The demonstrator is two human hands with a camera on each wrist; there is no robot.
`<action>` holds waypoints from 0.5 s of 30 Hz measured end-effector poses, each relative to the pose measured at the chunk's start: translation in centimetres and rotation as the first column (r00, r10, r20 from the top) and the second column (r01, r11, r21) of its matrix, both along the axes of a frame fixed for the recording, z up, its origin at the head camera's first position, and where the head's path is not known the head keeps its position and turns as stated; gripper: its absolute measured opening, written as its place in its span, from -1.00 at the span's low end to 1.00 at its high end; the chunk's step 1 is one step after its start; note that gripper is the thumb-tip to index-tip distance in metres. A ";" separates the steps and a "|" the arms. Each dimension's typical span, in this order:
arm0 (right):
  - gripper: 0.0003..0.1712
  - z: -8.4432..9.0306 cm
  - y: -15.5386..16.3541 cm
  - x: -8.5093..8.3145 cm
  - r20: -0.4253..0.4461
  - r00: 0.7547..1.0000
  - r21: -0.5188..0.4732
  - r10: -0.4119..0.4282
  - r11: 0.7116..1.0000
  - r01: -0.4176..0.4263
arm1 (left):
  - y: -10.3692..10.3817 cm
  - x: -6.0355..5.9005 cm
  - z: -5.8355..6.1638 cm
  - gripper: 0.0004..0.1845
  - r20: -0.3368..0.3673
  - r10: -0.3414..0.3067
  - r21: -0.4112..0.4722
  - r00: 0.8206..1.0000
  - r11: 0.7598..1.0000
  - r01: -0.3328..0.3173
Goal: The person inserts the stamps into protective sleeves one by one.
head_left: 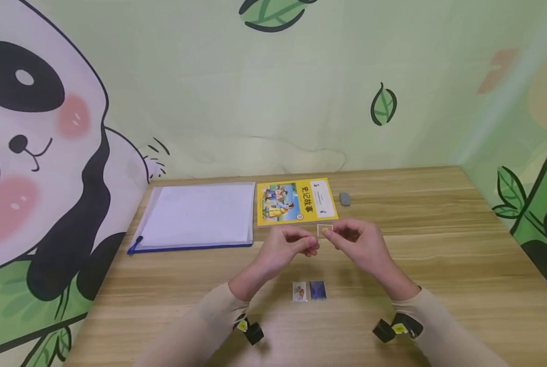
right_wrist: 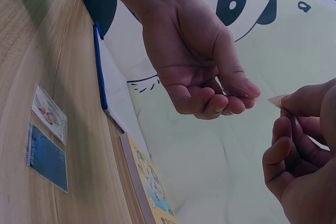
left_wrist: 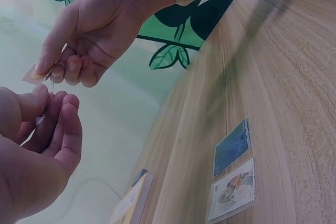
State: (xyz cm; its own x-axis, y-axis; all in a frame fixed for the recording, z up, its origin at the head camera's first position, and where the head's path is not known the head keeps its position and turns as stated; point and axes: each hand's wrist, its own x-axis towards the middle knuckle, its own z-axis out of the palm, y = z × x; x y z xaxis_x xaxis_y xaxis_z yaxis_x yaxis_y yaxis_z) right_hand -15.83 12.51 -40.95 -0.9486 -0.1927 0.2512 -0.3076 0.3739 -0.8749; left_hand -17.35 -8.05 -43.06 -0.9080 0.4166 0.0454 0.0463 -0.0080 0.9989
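Clear sleeve (head_left: 325,230): small, see-through, hard to make out; held above the table (head_left: 438,265), between both hands.
Right hand (head_left: 360,243): thumb and forefinger pinch the sleeve's edge.
Left hand (head_left: 288,248): fingers curled, tips pinched together; what they hold is too thin to tell.
Stamps: two, one picture stamp (head_left: 299,291) touching one blue stamp (head_left: 318,290), near the wrists.
Beyond: one yellow book (head_left: 296,201), one folder (head_left: 195,216), one grey eraser (head_left: 345,199).

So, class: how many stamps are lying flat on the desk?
2: a pale picture stamp and a blue stamp, lying side by side on the desk near the person's wrists.
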 end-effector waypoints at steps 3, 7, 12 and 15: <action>-0.87 0.0 0.0 0.0 -0.007 1.000 -0.007 0.007 1.000 -0.007 | 0.0 0.0 0.1 -0.82 0.004 -0.003 0.001 1.000 1.000 0.003; -0.88 -0.1 -0.1 -0.1 -0.028 0.999 -0.013 0.016 1.000 -0.016 | 0.0 0.1 0.2 -0.83 0.008 -0.003 0.004 1.000 1.000 0.003; -0.91 -0.3 -0.2 0.0 -0.058 0.998 -0.016 0.020 1.000 -0.021 | 0.1 0.1 0.2 -0.82 0.017 -0.004 0.002 1.000 1.000 0.004; -0.92 -0.4 -0.1 0.0 -0.085 0.996 -0.020 0.026 0.999 -0.028 | 0.1 0.1 0.1 -0.82 0.020 -0.006 0.005 1.000 1.000 0.006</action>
State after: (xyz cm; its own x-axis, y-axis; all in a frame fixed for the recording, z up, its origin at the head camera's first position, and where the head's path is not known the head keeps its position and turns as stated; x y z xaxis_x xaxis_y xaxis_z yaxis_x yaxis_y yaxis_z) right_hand -15.81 12.36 -41.35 -0.9181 -0.2122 0.3348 -0.3910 0.3464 -0.8527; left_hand -17.21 -7.97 -42.97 -0.9062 0.4219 0.0292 0.0261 -0.0130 0.9996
